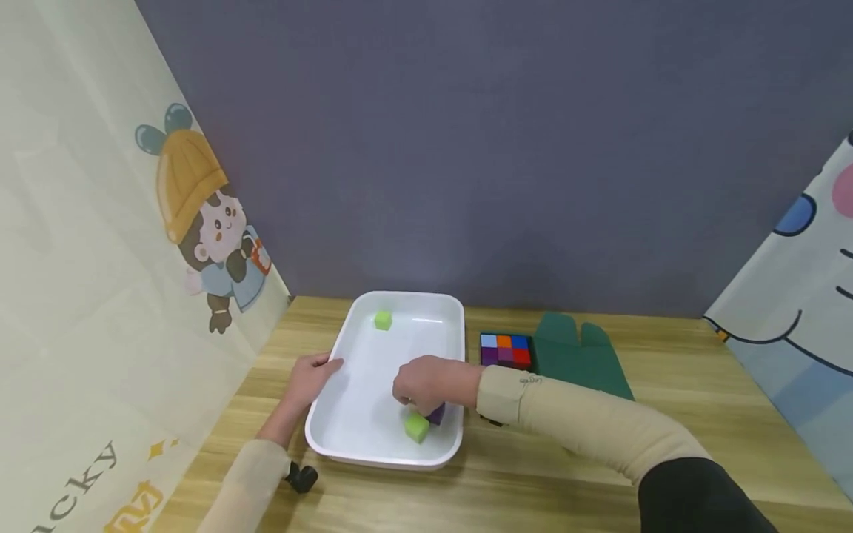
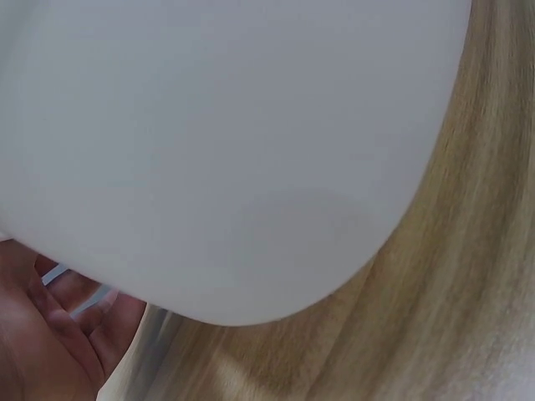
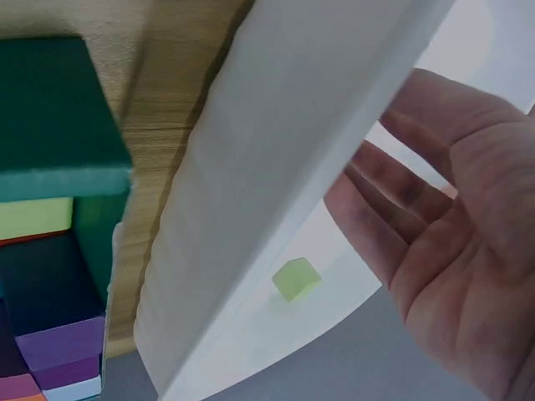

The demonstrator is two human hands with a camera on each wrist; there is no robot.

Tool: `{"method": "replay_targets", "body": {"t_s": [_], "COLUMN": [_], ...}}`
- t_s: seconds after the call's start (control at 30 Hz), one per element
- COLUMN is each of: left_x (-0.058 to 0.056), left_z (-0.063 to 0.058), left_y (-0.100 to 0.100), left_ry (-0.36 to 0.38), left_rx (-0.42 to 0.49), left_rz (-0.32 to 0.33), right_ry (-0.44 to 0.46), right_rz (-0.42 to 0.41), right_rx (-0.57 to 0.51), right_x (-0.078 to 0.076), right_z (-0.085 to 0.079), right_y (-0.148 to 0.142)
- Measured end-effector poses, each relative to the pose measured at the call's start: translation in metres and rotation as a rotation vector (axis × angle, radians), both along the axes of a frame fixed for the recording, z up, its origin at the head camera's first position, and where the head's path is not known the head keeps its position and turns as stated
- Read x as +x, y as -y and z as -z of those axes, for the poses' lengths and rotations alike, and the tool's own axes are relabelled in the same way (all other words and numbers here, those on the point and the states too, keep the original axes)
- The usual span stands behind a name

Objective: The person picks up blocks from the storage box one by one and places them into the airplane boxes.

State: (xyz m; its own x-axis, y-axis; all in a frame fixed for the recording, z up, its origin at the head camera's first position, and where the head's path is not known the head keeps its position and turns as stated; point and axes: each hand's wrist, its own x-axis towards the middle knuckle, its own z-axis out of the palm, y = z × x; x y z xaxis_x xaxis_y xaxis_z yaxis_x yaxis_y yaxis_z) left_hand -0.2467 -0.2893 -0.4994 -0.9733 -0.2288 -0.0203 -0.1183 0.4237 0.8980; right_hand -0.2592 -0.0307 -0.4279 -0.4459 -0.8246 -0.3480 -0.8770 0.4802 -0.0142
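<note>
My left hand [image 1: 310,379] grips the left rim of a white tray [image 1: 360,385], thumb over the edge; in the left wrist view its fingers [image 2: 71,326] lie against the tray's outer side. Bent downward, my right hand [image 1: 426,381] is inside the tray near its right wall. Beside it are a purple cube [image 1: 436,414], partly covered by the hand, and a lime green cube [image 1: 417,427]. Another lime green cube [image 1: 383,320] lies near the tray's far left corner. The tray wall hides the right fingertips in the right wrist view, so whether they hold anything is unclear.
Right of the tray stands a dark green box [image 3: 63,117] holding several coloured cubes [image 1: 505,349]. A green flap [image 1: 580,355] lies beside it, partly under the right forearm. The wooden table [image 1: 533,481] meets a grey back wall [image 1: 506,163].
</note>
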Motion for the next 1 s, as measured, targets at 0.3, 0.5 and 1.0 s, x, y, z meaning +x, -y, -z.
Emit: {"method": "replay_targets", "body": {"t_s": [0.3, 0.5, 1.0], "left_x": [-0.001, -0.002, -0.002], "left_z": [-0.001, -0.002, 0.001], "left_y": [-0.001, -0.001, -0.001], "left_ry": [0.003, 0.000, -0.007], "left_rx": [-0.005, -0.006, -0.003], "left_rz": [0.003, 0.004, 0.002], "right_ry": [0.033, -0.020, 0.062], "right_rz": [0.094, 0.112, 0.127], "right_rx": [0.009, 0.052, -0.057], "right_x": [0.002, 0.006, 0.004], "right_z": [0.001, 0.007, 0.001], "right_y": [0.007, 0.011, 0.007]}}
